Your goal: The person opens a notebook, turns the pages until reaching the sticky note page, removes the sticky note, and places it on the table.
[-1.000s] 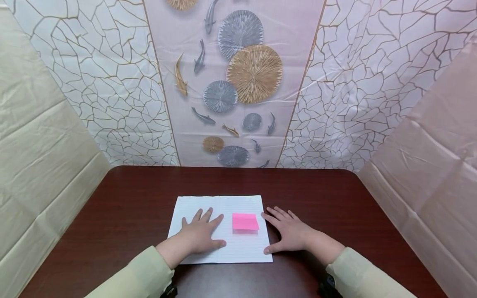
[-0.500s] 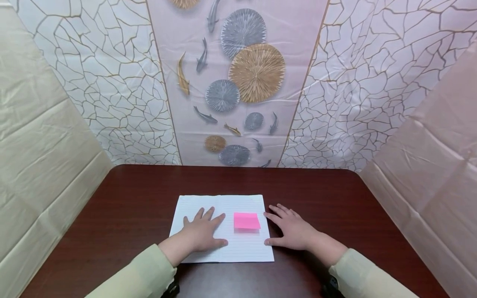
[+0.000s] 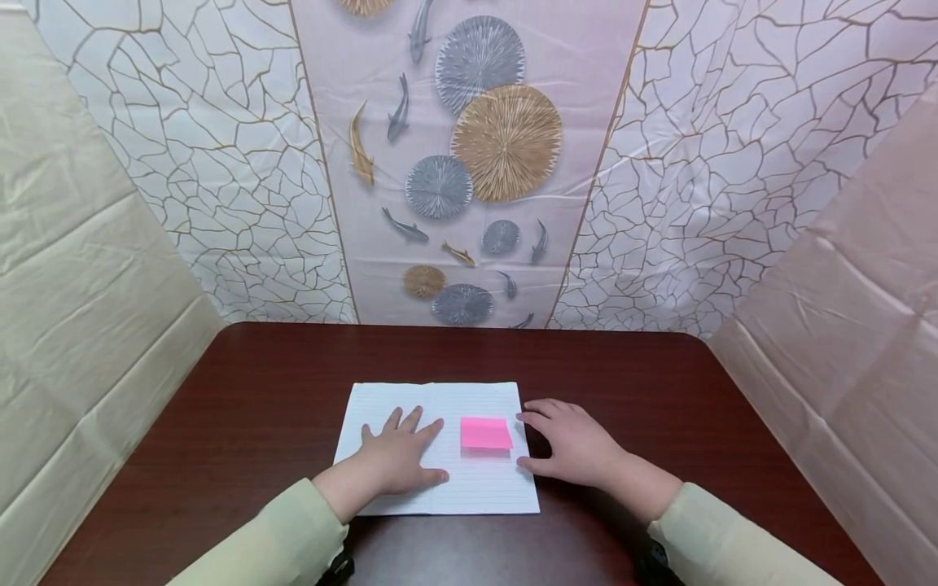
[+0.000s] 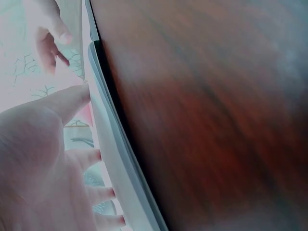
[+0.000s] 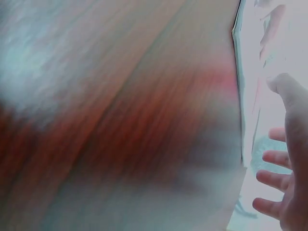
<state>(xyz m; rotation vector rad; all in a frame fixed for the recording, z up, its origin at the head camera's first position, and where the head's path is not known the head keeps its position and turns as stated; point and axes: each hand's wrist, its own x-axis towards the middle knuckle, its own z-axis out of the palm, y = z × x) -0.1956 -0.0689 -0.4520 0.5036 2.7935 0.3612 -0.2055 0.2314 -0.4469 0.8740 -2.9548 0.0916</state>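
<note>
An open lined notebook (image 3: 487, 492) lies on the table in the head view. On its right page is a pink sticky note (image 3: 486, 434), its lower edge standing off the paper. My left hand (image 3: 399, 460) rests spread over the left page, thumb reaching past the centre fold; the left wrist view shows its fingertips on the paper. My right hand (image 3: 572, 443) hovers at the notebook's right edge, thumb and index finger overlapping the page margin. Nothing is between its fingers (image 5: 272, 180), which show lifted and loosely bent in the right wrist view.
The dark reddish-brown table (image 3: 278, 382) extends around the notebook. A patterned cloth (image 3: 410, 244) hangs behind it, and beige cloth (image 3: 95, 325) stands along both sides. Black straps (image 3: 339, 566) show at the sleeve cuffs.
My right hand has drawn its spread fingers closer together and bent them slightly, lifting a little at the notebook's edge. The left hand stays on the page.
</note>
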